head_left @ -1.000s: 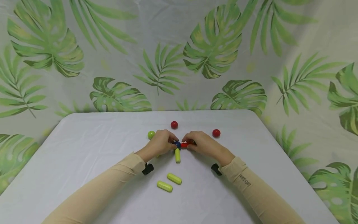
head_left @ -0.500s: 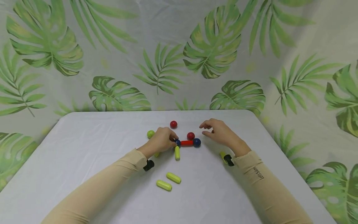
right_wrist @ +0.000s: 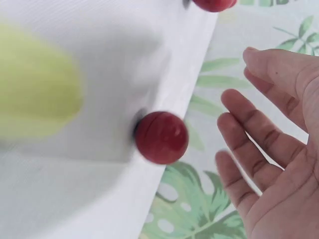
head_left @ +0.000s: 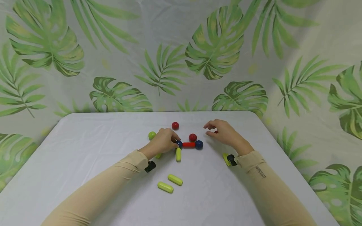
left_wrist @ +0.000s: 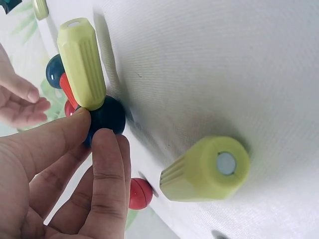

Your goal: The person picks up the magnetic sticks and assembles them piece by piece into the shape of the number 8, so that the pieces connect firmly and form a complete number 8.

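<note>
My left hand (head_left: 161,142) pinches a dark blue ball (left_wrist: 108,115) between thumb and fingers. A yellow-green rod (head_left: 178,154) joins this ball and points toward me; a red rod (head_left: 189,144) extends from it to the right. At the red rod's far end sits a second blue ball (head_left: 199,144). Just behind lies a red ball (head_left: 193,137); whether it touches them I cannot tell. My right hand (head_left: 222,131) hovers to the right, fingers apart and bent a little, holding nothing. Another red ball (right_wrist: 162,137) lies by it, mostly hidden in the head view.
Two yellow-green rods (head_left: 170,183) lie nearer me on the white table (head_left: 113,194). One more rod (head_left: 226,159) is by the right wrist, another (left_wrist: 204,169) beside the left hand. At the back are a red ball (head_left: 175,126) and a green ball (head_left: 152,135).
My right hand has let go of the red rod and moved right and back, uncovering the right blue ball and the red ball behind it. My left hand has kept its hold.
</note>
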A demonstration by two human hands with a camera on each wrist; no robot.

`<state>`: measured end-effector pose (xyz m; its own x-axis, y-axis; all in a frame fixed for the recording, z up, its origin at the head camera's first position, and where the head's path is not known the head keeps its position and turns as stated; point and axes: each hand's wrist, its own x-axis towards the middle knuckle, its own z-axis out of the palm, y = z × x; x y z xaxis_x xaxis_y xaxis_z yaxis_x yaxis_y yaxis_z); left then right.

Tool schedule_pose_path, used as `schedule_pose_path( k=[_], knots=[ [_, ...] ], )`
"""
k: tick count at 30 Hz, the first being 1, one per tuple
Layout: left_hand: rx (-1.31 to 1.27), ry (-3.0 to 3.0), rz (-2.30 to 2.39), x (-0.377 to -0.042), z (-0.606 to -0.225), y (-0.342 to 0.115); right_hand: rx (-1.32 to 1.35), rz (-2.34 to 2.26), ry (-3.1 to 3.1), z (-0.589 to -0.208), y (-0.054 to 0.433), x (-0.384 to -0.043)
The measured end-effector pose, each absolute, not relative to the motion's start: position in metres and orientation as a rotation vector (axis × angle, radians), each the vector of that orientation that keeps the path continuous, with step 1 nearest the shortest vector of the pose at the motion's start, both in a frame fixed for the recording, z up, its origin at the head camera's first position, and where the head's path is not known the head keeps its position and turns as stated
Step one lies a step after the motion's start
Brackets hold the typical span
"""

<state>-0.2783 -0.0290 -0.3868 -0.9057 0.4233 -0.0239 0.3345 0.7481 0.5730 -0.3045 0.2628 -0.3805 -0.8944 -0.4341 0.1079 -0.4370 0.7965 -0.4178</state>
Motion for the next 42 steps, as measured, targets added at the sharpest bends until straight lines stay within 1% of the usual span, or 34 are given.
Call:
schedule_pose_path(
  k=[7,20,32,42],
  knots=[
    [0.615,2.795,0.875,-0.279,-0.387,-0.029,0.798,0.688,-3.034,-0.378,0.244,-0.313],
    [0.643,2.801,0.868,-0.279,-0.387,-0.031,0.789,0.765,-3.196,-0.38,0.222,-0.319],
    [0.636,2.804,0.869,-0.28,-0.387,-0.031,0.772,0.767,-3.219,-0.386,0.209,-0.323],
    [0.652,2.791,0.898,-0.281,-0.388,-0.033,0.825,0.781,-3.228,-0.387,0.205,-0.322]
  ],
)
